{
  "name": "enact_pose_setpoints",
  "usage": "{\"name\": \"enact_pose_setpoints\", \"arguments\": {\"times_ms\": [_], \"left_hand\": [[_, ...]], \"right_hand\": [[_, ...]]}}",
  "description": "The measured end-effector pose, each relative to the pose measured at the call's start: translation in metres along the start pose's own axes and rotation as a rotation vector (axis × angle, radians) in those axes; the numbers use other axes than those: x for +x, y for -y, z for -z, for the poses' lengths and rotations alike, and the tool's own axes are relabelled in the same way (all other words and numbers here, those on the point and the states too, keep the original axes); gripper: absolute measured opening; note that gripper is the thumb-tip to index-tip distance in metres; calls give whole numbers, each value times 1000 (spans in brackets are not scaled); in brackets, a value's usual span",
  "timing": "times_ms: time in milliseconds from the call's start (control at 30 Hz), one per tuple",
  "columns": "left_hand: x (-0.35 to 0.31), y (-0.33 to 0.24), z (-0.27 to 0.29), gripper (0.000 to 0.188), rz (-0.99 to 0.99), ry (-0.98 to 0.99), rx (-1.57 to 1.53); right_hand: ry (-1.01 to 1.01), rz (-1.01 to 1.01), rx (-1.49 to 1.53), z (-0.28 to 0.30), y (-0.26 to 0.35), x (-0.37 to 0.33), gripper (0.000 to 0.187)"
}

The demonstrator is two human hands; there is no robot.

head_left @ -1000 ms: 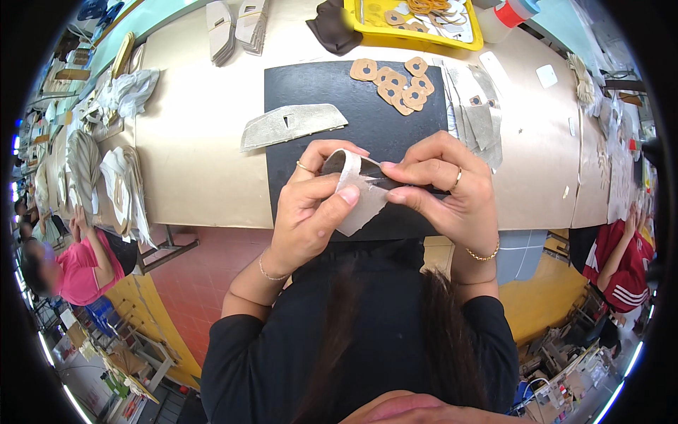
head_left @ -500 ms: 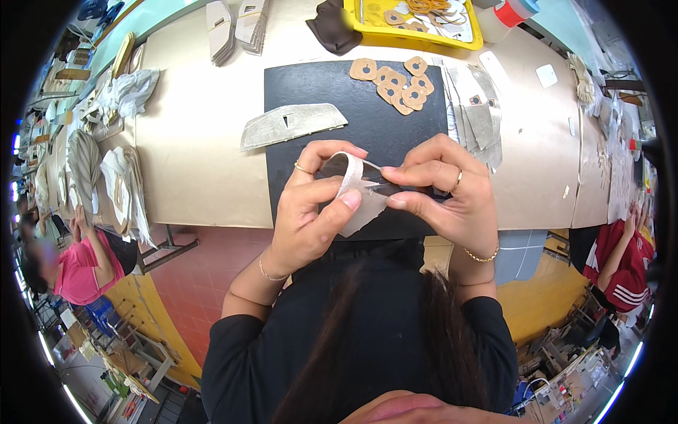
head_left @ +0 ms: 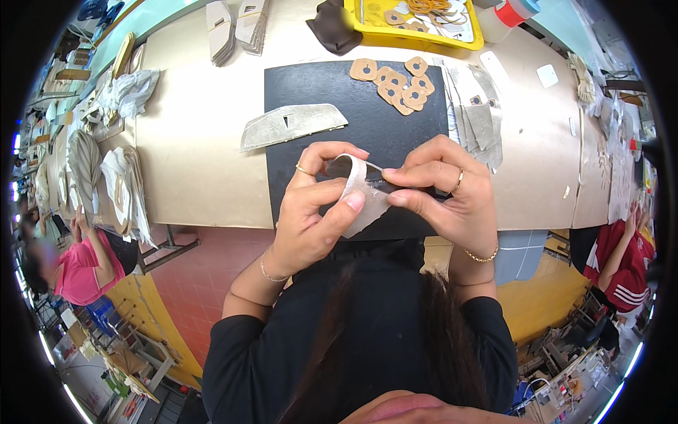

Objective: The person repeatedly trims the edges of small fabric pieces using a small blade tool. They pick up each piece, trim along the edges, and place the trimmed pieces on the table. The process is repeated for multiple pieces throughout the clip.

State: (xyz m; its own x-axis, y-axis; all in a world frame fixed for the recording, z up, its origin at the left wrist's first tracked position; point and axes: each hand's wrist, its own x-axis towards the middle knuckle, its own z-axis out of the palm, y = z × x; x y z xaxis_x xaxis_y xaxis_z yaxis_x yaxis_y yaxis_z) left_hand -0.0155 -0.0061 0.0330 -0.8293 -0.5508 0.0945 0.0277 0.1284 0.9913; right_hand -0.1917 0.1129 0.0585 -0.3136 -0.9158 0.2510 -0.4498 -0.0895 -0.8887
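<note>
Above a black mat [head_left: 311,81], a pale grey sheet piece with a dark other side [head_left: 364,212] is curled between my hands. My left hand [head_left: 314,205] wraps round its bent left part, with the thumb pressed on the pale face. My right hand [head_left: 452,187] pinches the right edge of this piece between thumb and fingers. Whether those fingertips also hold something small is hidden. Farther back on the mat's left edge lies a flat grey piece [head_left: 300,126] with a small slot. Several brown rounded-square patches with holes [head_left: 390,92] lie in a loose heap at the mat's far right.
Grey cut pieces [head_left: 473,127] overlap right of the mat. At the back stand a yellow tray [head_left: 417,37] of small parts and a bottle with a red band [head_left: 505,18]. Banded stacks [head_left: 220,35] lie far left. People sit at both sides.
My left hand and the curled piece have shifted slightly to the right, closer to my right fingertips. The dark gap near those fingertips looks smaller. My right hand stays nearly still.
</note>
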Motion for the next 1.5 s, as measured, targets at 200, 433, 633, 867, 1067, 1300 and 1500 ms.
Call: {"name": "enact_pose_setpoints", "arguments": {"times_ms": [200,433,633,867,1067,1300,1500], "left_hand": [[0,0,0,21,3,-3,27],[2,-2,-2,21,-13,-14,33],[5,-7,7,40,414,144,-736],[3,-9,6,41,431,173,-821],[4,-11,8,39,425,226,-787],[4,-15,9,49,465,203,-627],[7,-18,9,49,503,241,-612]], "right_hand": [[15,-11,10,2,1,0,23],[-65,-5,46,-2,-5,0,25],[-101,-7,78,2,-5,1,28],[-42,149,-115,-1,2,4,29],[-1,285,-299,6,7,10,27],[93,355,-364,13,11,16,22],[136,408,-391,17,11,19,20]]}}
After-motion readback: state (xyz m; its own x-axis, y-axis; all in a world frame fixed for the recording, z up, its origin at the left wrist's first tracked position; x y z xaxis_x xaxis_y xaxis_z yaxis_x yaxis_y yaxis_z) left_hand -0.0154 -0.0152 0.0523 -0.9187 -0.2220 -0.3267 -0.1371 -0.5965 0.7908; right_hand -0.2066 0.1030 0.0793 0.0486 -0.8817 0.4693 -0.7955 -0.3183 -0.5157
